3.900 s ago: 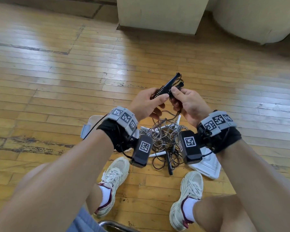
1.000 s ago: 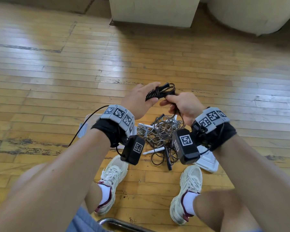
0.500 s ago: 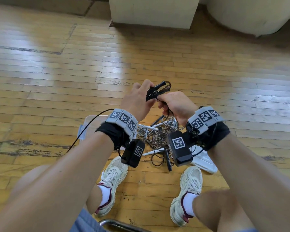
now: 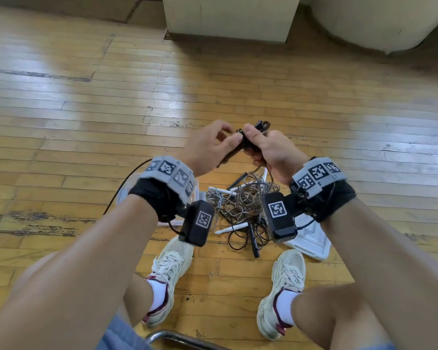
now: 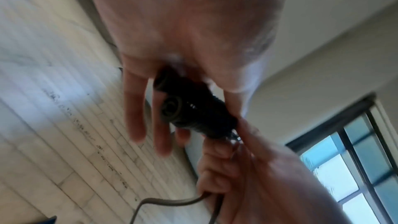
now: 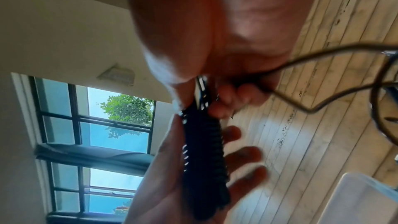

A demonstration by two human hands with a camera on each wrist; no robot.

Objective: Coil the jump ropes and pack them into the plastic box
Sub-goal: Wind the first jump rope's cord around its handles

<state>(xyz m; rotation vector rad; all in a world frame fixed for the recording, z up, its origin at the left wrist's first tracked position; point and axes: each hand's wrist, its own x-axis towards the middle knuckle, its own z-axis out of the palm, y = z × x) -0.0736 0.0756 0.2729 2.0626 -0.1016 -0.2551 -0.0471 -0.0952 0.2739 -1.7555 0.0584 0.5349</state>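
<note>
Two handles: you are holding a pair of black ribbed handles [image 4: 234, 150] together between both hands, raised above the floor [image 4: 86, 102] in front of your knees.
Left hand: your left hand [image 4: 208, 147] is cradling the handles' lower end, thumb pressing on top and fingers half extended underneath, as the left wrist view shows [image 5: 193, 111].
Right hand: your right hand [image 4: 271, 150] is clenching around the handles' upper end [image 6: 204, 142] and the cord [image 6: 323, 54] that is leaving it.
Change: compared with half a second ago, you are bringing the hands closer together and lower, and the handles are now lying almost hidden between your thumbs instead of sticking out past your knuckles.
Meaning: you are probably squaring the two handles side by side so the cord can be wound around them; no winding is showing yet.
Cord: it is trailing down from your right hand toward the pile, slack and curving.
Pile: the tangled jump ropes [image 4: 240, 205], with white and black handles among them, are lying on the floor between your shoes [image 4: 172, 269].
Plastic box: the clear plastic box [image 4: 122, 195] is sitting on the floor mostly behind your left wrist, touching the pile's left edge as far as you can see; what is inside is hidden.
Lid: a white lid [image 4: 311, 238] is lying flat just right of the pile.
Progress: you are early in the job, since most ropes are lying loose.
</note>
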